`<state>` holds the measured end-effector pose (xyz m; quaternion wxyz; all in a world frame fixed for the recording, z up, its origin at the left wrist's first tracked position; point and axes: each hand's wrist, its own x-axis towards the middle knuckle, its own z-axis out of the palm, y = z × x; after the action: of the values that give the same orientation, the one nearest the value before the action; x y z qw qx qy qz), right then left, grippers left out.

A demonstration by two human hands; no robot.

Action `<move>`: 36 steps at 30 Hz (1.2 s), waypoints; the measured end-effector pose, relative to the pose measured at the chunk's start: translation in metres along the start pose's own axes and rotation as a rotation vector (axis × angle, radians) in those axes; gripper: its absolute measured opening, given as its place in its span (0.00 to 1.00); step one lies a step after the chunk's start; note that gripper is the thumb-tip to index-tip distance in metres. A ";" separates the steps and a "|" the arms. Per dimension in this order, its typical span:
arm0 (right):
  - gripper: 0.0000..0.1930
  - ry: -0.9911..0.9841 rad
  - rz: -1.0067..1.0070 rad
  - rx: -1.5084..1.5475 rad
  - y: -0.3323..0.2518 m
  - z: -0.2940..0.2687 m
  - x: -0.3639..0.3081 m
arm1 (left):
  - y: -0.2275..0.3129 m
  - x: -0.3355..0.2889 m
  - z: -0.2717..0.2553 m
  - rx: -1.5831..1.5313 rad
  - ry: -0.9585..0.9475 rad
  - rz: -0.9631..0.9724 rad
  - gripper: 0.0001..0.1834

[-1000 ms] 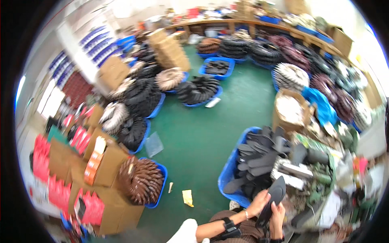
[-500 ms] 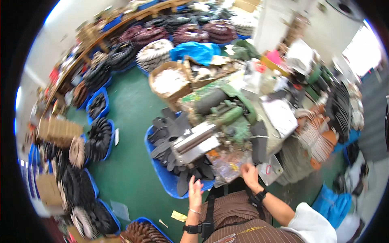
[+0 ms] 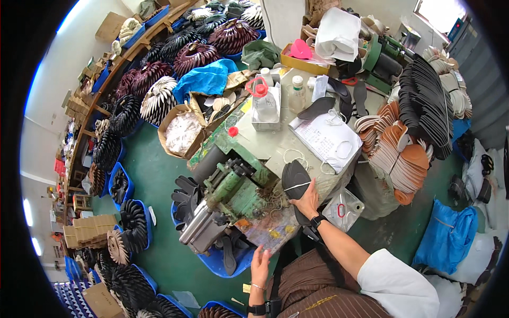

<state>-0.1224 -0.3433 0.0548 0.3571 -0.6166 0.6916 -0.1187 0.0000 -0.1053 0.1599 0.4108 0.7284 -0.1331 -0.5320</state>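
Observation:
A bundle of dark insoles (image 3: 297, 177), tied round the middle with white string, stands on the near right part of the workbench (image 3: 273, 143). My right hand (image 3: 306, 201) is closed round its near side, thumb up by the string. My left hand (image 3: 260, 267) holds nothing, its fingers apart, close to the bench's front edge. Between the hands and farther left is a green machine (image 3: 241, 193) with metal rollers (image 3: 199, 225) at its left end. Below the rollers, a blue tub (image 3: 238, 261) holds loose dark insoles (image 3: 228, 257).
Papers (image 3: 328, 138), a clear bottle (image 3: 297, 95) and a metal box with a red-capped bottle (image 3: 264, 106) lie farther back on the bench. Stacked insoles (image 3: 400, 159) rise at the right. Blue tubs (image 3: 140, 228) of coiled insoles line the floor at left; a blue sack (image 3: 448, 236) lies right.
My view has swung right. My right hand has gone from the bench's front edge to the insole bundle and grasped it. The left hand remains low near the bench edge.

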 end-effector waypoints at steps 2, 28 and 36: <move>0.61 -0.091 -0.029 0.123 0.011 -0.012 0.008 | 0.005 0.012 0.022 0.013 -0.078 -0.023 0.28; 0.10 -0.962 -0.429 1.273 -0.027 -0.189 -0.051 | 0.128 -0.001 0.048 -0.292 -0.479 0.099 0.62; 0.12 -0.556 0.007 1.759 -0.036 -0.207 0.056 | 0.098 -0.037 0.039 0.012 -0.289 0.055 0.60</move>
<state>-0.2263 -0.4610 0.2057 0.8508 -0.1275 0.2435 -0.4480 -0.0252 -0.1609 0.2531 0.3972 0.6426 -0.2141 -0.6192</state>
